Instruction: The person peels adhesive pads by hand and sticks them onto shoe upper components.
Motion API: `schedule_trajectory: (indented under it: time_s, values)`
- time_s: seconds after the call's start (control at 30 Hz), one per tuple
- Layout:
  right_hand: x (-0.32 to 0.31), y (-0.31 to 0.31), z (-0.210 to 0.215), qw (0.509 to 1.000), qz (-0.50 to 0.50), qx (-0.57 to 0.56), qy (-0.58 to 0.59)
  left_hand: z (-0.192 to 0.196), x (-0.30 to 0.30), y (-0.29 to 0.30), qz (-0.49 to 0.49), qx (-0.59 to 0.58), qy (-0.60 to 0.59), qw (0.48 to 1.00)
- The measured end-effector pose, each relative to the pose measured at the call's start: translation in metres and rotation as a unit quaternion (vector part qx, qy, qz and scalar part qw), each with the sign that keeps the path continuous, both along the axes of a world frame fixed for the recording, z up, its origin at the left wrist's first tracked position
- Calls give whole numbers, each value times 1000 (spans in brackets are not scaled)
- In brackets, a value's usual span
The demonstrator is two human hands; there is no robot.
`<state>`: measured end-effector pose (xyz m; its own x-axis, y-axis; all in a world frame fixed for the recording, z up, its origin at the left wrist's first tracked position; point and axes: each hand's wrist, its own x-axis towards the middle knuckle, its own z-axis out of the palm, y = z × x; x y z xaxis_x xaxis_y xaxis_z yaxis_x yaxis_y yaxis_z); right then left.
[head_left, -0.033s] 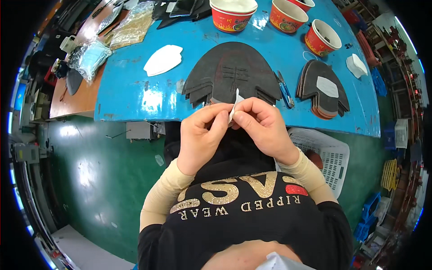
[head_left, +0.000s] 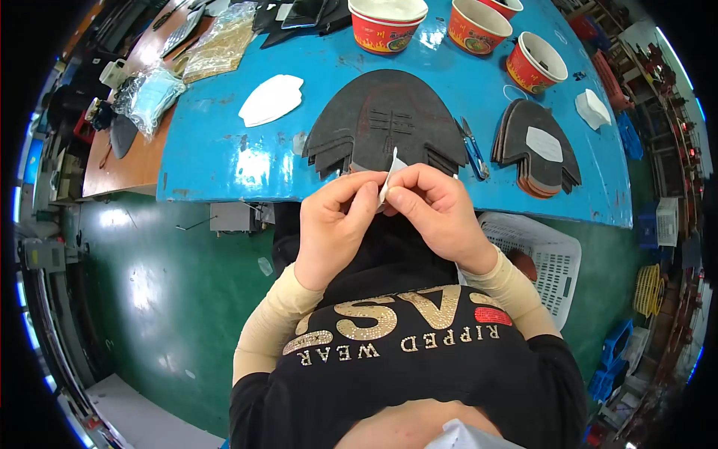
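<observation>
My left hand (head_left: 334,223) and my right hand (head_left: 440,218) meet in front of the table's near edge. Between the thumb and fingers of each is a thin white piece (head_left: 395,163), pinched upright; I cannot tell whether it is paper or cloth. Its lower part is hidden by the fingers. Just beyond my hands lies a stack of dark, round-topped flat pieces (head_left: 389,105) with stepped lower edges and marked lines. Blue-handled snips (head_left: 476,150) rest right beside that stack. Left of it, white leaf-shaped pieces (head_left: 271,101) lie flat on the table.
On the blue table (head_left: 202,142), a smaller dark stack (head_left: 512,133) bears a white label. Red paper bowls (head_left: 387,36) stand along the back, and crumpled white paper (head_left: 592,109) lies far right. A white plastic basket (head_left: 557,280) sits below the table, right of me.
</observation>
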<state>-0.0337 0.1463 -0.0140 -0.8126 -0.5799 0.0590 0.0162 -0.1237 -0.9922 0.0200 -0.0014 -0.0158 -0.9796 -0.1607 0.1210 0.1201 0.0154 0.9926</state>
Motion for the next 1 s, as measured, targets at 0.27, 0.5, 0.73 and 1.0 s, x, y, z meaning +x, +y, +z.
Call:
schedule_trajectory:
  time_s: [0.27, 0.5, 0.73, 1.0]
  values:
    - [-2, 1, 0, 999, -1, 25, 19, -13, -3, -2, -21, -40, 64, 997]
    - [1, -6, -6, 1000, -6, -6, -9, -12, 1, -5, -1, 58, -6, 998]
    - [-1, -13, -2, 1000, -17, 4, -13, -9, -3, -1, 34, 139, 25, 989]
    - [-33, 27, 9, 982, -28, -71, -170, -15, -7, -57, 118, 333, 31, 935]
